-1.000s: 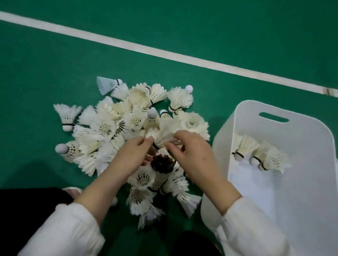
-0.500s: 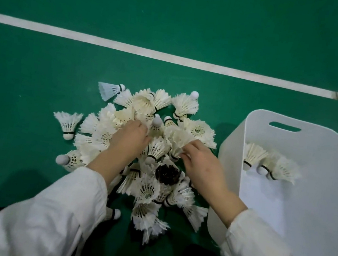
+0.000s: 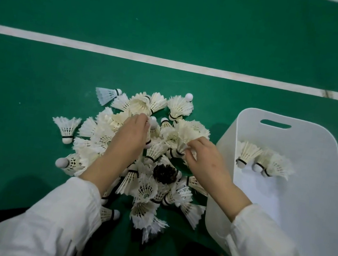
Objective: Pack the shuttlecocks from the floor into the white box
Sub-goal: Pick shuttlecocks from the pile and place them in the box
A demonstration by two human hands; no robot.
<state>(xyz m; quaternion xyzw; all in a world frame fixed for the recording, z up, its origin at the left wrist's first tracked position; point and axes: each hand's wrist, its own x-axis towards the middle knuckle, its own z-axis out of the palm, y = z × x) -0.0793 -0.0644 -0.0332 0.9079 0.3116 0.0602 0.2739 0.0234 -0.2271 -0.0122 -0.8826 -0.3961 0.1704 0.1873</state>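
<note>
Her left hand covers the shuttlecock pile, grip hidden; right hand pinches one shuttlecock beside the white box.

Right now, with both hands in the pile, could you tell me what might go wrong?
1. The right hand pinches a shuttlecock by its feathers, which may crush.
2. The left hand presses on the heap, possibly flattening skirts.
3. Outliers such as the lone shuttlecock on the left could be missed, and only three shuttlecocks lie in the white box.

White box — right side cut off.
</note>
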